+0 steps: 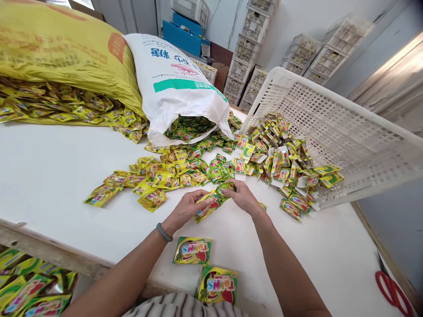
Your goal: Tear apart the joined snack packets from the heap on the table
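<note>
In front of me, my left hand [192,203] grips a small yellow-and-green candy box [205,212] with a watermelon print, tilted up to the right. My right hand [243,197] pinches a green candy sachet [225,190] against the box's upper end; whether the sachet is partly inside I cannot tell. Just beyond my hands lie loose yellow sachets [163,179] and green sachets [216,171]. Two printed boxes, a farther one [191,251] and a nearer one [217,285], lie flat on the white table [132,233] near my body.
A white sack [181,94] spills green sachets, and a big yellow bag [66,48] holds yellow ones at left. Small open boxes [280,163] pour from a tipped white crate [330,127] at right. Red-handled scissors [391,288] lie near the right edge. Packed sachets [29,286] sit below the table.
</note>
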Tool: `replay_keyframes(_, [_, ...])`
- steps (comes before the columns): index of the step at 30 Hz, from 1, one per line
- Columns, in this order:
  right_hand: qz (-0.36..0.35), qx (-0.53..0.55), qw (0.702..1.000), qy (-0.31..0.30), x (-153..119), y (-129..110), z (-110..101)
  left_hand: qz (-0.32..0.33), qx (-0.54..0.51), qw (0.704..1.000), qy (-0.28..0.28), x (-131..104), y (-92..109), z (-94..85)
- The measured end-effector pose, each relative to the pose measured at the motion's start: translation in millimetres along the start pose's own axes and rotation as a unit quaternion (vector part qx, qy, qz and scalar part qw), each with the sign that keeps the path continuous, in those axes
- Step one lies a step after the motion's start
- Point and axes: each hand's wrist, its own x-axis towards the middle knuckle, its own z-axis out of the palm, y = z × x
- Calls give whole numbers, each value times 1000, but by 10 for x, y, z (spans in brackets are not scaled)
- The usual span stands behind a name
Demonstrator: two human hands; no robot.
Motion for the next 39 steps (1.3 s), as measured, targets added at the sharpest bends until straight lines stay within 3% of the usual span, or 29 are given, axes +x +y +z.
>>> replay_keyframes(6, [2, -82, 996, 36, -63, -71, 165, -17, -34, 999, 16, 17, -31, 15])
replay_keyframes(10, [-23, -41, 997, 60, -136, -85, 192, -27, -87, 995, 30, 34, -33, 21])
replay_keyframes(15, [-38, -13, 989, 145, -182, -55, 211, -40, -151, 987, 35, 24, 19, 41])
replay_keyframes(18, [-48, -20, 988, 148, -211, -82, 243, -65, -161, 984, 35, 5, 47, 42])
replay_keyframes(23, [-15, 58, 987, 148, -234, -77, 235, -59, -185, 980, 36, -23, 74, 38])
replay_keyframes(30, [-58, 7, 976, 211, -230, -37, 376, -75, -208, 974, 42, -33, 63, 37])
replay_keyframes(33, [-37, 44, 979, 196, -246, -76, 391, -81, -205, 974, 54, -37, 50, 23])
replay_keyframes(39, [51, 146, 986, 65, -245, -174, 154, -72, -210, 975, 29, -59, 91, 3])
